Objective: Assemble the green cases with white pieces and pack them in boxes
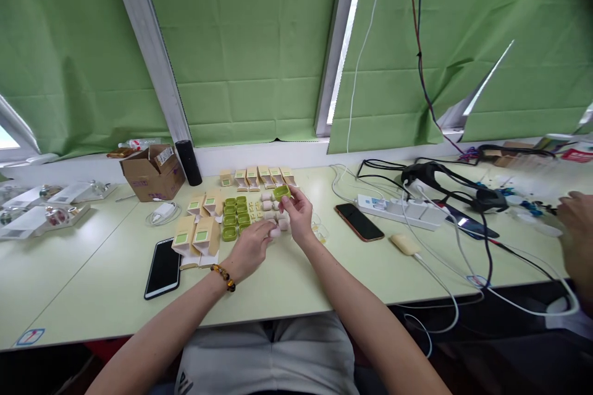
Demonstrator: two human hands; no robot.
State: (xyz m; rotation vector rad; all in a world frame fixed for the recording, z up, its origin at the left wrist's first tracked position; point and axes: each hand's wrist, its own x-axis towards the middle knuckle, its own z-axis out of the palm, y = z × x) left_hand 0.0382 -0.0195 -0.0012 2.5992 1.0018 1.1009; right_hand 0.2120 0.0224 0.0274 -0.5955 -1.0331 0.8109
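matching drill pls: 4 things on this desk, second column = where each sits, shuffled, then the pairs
Things:
1. green tub
2. black phone
3. cardboard box
4. power strip

Places:
A. right of the hands, with white cables plugged in
B. pinched in the right hand
C. far left by the window sill, flaps open, beside a black cylinder
D. lying flat near the table's front edge, left of the left hand

Pairs: 1-B, 2-D, 3-C, 4-A
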